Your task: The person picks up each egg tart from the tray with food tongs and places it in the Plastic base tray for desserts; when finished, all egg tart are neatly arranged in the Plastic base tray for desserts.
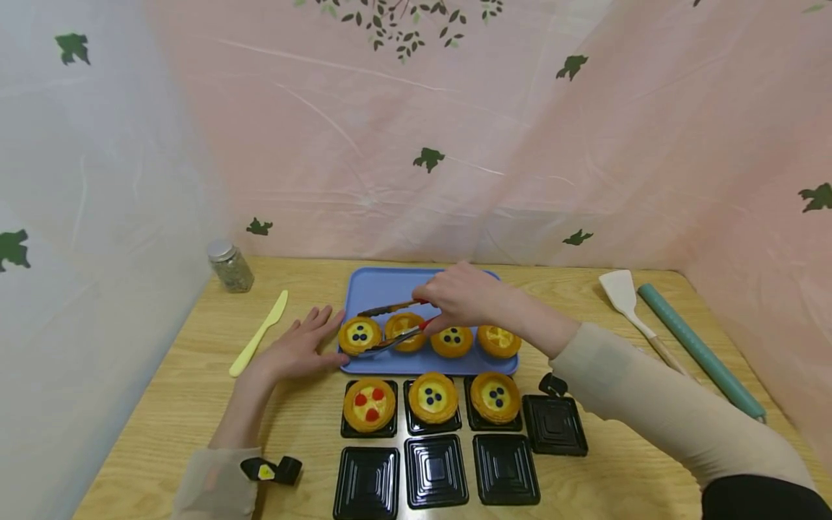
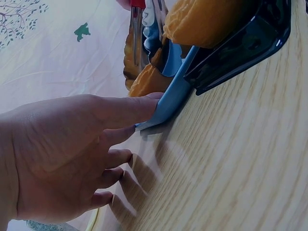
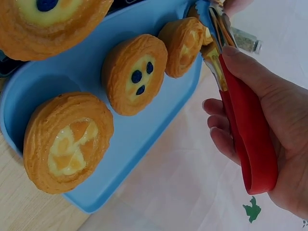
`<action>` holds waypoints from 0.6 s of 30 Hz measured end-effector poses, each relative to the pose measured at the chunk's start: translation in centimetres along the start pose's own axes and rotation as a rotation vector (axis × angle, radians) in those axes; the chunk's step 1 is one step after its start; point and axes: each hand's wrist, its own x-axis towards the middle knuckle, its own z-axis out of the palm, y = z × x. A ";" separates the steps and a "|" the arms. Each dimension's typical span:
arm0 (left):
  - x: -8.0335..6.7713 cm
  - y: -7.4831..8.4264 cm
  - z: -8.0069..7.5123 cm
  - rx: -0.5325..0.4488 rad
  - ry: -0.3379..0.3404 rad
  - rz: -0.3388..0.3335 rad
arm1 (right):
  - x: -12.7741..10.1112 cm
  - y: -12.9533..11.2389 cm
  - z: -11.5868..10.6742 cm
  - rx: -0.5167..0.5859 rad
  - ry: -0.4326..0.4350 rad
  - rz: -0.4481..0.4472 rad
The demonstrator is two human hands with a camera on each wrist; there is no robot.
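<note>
My right hand holds red-handled tongs, whose tips spread on either side of the leftmost blueberry-topped tart on a blue tray. Whether the tips touch that tart is hard to tell. With fingers extended, my left hand rests at the tray's left edge; its thumb lies against the rim in the left wrist view. In the same row are an orange-topped tart, another blueberry tart and a second orange-topped tart.
Nearer me, a red-topped tart and two blueberry tarts stand on black square holders; several holders carry nothing. A yellow knife and a jar lie left; a white spatula and green rolling pin lie right.
</note>
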 end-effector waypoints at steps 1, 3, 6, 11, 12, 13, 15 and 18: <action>0.0 0.0 0.0 0.000 0.001 0.001 | 0.0 0.0 0.0 0.000 0.002 0.001; -0.1 0.0 0.0 -0.001 0.001 -0.002 | 0.0 0.1 0.0 -0.001 0.013 0.000; -0.1 0.2 0.0 0.002 0.002 0.002 | -0.1 0.3 -0.1 0.010 0.030 -0.002; -0.1 0.3 -0.1 0.000 0.005 0.002 | -0.3 0.8 -0.5 0.036 0.040 0.008; -0.1 0.3 -0.1 -0.002 0.005 -0.001 | -0.4 0.9 -0.6 0.035 0.038 0.013; -0.1 0.3 -0.1 -0.004 0.005 -0.003 | -0.5 1.1 -0.7 0.034 0.037 0.018; 0.0 0.3 0.0 -0.004 0.004 -0.007 | -0.8 1.4 -1.0 0.030 0.031 0.032; 0.0 0.2 0.1 -0.004 0.003 -0.019 | -1.7 1.9 -1.7 0.036 0.039 0.044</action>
